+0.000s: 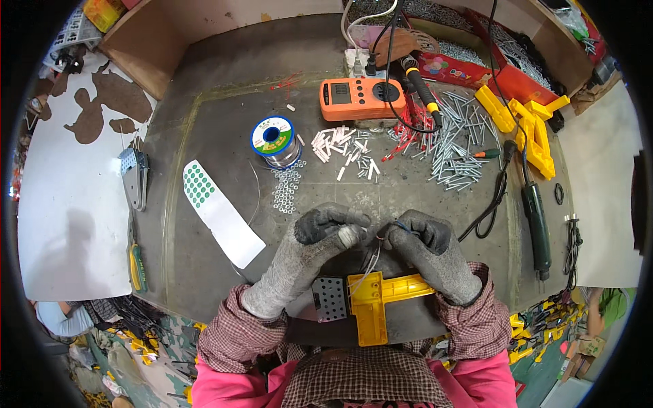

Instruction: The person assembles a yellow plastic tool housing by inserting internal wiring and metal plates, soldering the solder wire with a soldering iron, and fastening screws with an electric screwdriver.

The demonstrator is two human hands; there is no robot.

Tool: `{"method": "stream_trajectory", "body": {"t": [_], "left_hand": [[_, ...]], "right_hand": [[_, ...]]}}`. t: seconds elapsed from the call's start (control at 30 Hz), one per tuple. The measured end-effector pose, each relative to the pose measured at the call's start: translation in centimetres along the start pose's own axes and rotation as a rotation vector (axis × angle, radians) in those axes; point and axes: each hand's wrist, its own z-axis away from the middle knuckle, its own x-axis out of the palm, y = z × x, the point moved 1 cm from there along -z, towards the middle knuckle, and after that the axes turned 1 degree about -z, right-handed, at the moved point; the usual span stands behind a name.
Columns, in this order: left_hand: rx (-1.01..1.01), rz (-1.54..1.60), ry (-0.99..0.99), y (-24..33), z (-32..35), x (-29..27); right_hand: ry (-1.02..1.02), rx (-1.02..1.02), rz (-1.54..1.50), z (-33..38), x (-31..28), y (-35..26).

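Yellow plastic T-shaped part (pixel 378 299) lies just below both gloved hands, nearer the person's body, its long bar running rightward under the right hand (pixel 430 255) and its stem pointing back toward the body. A small grey perforated plate (pixel 330 298) sits touching its left edge, beneath the left hand (pixel 313 248). Thin wires (pixel 373 262) rise from the part to the fingertips, where the two hands meet. Left fingers are curled together, pinching a small pale piece (pixel 349 236); right fingers are pinched on the wire ends. Which hand is nearer cannot be told.
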Motion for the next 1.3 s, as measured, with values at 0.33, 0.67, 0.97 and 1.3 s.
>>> {"method": "stream_trajectory", "body": {"t": [0.33,0.67,0.97,1.3], "left_hand": [[-0.147,0.204,-0.152,-0.4,0.3,0.1],[-0.102,0.104,-0.102,-0.4,0.3,0.7],[0.392,-0.585,0.116,-1.1,0.1,1.6],[0.39,-0.672,0.066,-1.4,-0.7,3.2]], "right_hand": [[-0.107,0.112,-0.229,0.2,0.0,-0.7],[0.006,0.057,-0.149,-0.2,0.3,0.3],[0.115,-0.163,0.058,0.1,1.1,0.7],[0.155,-0.197,0.196,-0.8,1.5,1.4]]}}
